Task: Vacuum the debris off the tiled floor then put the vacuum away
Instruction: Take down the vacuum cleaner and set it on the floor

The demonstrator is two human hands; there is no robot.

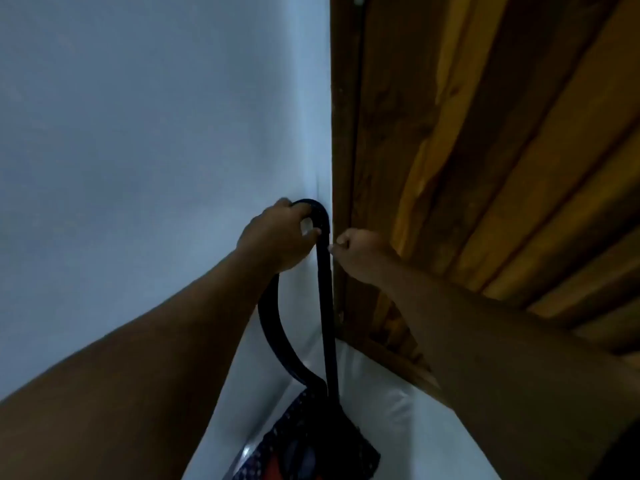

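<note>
Two hands meet high up in the corner where a pale wall (138, 133) joins a wooden door (485, 150). Fingers (304, 216) of the left hand (277, 237) curl round the top bend of a dark strap (325, 289), gripping it where it loops over against the wall beside the door frame (343, 168). Just right of the strap, the right hand (363, 252) is closed into a loose fist with its fingers tucked in; the fingertips sit close against the strap's hanging length, and whether they pinch anything cannot be told. Both bare forearms reach up from the lower edge of the view. From the left hand the strap falls in two runs, one curving out to the left, the other dropping nearly straight, and both join a dark patterned bag (311, 445) hanging low in the corner. What the bag holds is hidden; the vacuum itself cannot be made out. White floor (398, 410) shows below the door
</note>
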